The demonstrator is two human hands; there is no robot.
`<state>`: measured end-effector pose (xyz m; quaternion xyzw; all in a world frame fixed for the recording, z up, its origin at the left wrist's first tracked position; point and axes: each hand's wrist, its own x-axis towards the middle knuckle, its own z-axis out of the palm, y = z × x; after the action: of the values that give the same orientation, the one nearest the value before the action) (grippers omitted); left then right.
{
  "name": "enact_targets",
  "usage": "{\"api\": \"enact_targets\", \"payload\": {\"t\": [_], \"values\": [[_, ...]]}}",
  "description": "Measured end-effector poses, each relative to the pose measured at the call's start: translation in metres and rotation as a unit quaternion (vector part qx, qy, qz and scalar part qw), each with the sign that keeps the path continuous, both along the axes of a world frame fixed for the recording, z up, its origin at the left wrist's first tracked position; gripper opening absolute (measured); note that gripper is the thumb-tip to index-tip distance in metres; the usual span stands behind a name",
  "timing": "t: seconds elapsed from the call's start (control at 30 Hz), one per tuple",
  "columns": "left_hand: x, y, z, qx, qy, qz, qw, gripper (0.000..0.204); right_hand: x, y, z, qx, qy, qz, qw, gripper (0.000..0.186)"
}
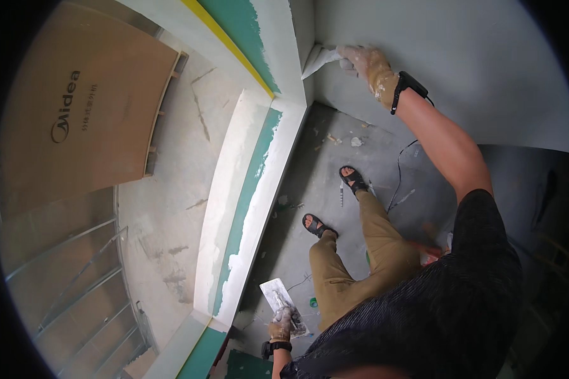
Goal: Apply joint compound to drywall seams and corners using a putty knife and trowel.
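My right hand (368,68), in a tan glove smeared with white, is stretched out high at the right. It grips a putty knife (321,59) whose whitened blade meets the inner corner between the grey wall (436,44) and the narrow wall edge. Low by my left leg, my left hand (281,323), gloved too, closes around the handle of a flat rectangular plastering trowel (274,289). White paste is smeared over the trowel plate and the glove fingers. The handle itself is mostly hidden by the hand.
Left of me runs a low wall of green board (250,183) with white filler and a yellow strip (231,47). Beyond it stands a large cardboard box (107,145) near metal framing (82,297). A cable (398,170) and scraps lie on the grey floor (310,164).
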<state>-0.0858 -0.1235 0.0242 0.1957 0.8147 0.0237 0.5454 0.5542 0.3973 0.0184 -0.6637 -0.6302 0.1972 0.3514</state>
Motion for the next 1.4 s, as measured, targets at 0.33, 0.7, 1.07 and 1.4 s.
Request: {"api": "enact_targets", "payload": {"t": [0.33,0.7,1.07,1.4], "values": [[0.025,0.032,0.060,-0.040,0.119,-0.078,0.989,0.062,-0.011,0.001,0.135,-0.043,0.270,-0.102,0.956,0.028],[-0.021,-0.010,0.024,-0.034,0.058,-0.027,0.997,0.059,-0.048,-0.011,0.300,-0.111,0.333,-0.186,0.918,0.024],[-0.059,-0.053,-0.048,0.103,-0.178,0.142,0.968,0.070,-0.065,-0.021,0.425,-0.029,0.307,-0.121,0.944,0.028],[-0.038,-0.032,-0.033,0.057,-0.021,0.018,0.998,0.073,-0.070,-0.029,0.535,0.006,0.325,-0.097,0.941,0.024]]}}
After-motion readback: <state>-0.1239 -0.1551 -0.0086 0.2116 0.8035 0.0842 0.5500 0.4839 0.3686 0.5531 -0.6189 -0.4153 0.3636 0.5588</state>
